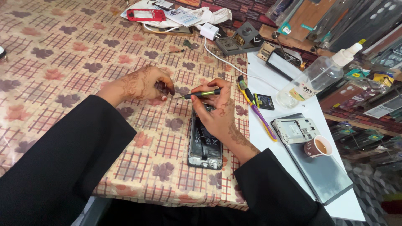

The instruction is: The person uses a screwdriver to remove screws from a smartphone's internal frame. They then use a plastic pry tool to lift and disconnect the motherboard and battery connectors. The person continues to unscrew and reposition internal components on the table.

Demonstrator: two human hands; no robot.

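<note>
While the right hand grips a screwdriver lying left-right, tip toward the left hand's pinched fingers, the phone runs near-far just beneath it.

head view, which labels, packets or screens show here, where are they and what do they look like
Clear plastic spray bottle: right of the hands, lying tilted on the white board, with a pale label of dark lettering.
Small black rectangular battery: on the white board beside the yellow and purple tool, with a yellow-marked label.
Printed white paper leaflet: top centre on the patterned tablecloth, next to the red phone frame.
Hanging packets in clear wrap: top right wall, brown and grey.
</note>
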